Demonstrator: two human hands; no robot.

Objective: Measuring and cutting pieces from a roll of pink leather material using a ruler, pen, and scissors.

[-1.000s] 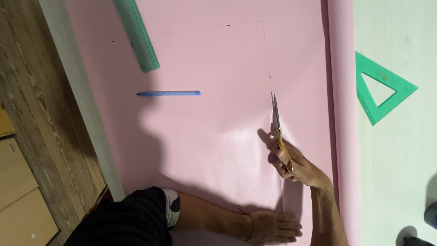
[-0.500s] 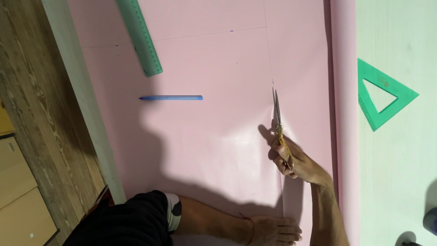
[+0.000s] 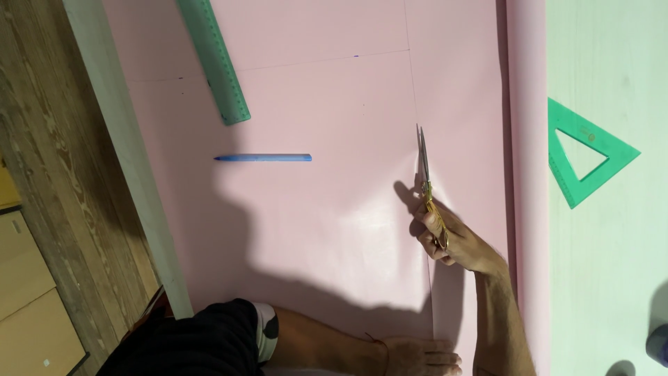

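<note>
A large pink paper sheet [image 3: 327,209] covers the table, with thin pencil lines drawn across it. My right hand [image 3: 452,240] grips gold-handled scissors [image 3: 423,163], blades closed and pointing away from me along a drawn line. A cut runs through the sheet from its near edge up to the scissors. My left hand [image 3: 417,356] lies flat on the paper at the near edge, just left of the cut.
A blue pen [image 3: 263,158] lies on the sheet to the left. A long green ruler [image 3: 216,59] lies slanted at the top. A green set square [image 3: 581,150] rests on the pale table at right, beside the rolled paper edge [image 3: 525,174]. Wooden floor lies left.
The scissors have advanced slightly further along the line. My left hand has slipped lower toward the frame's bottom edge.
</note>
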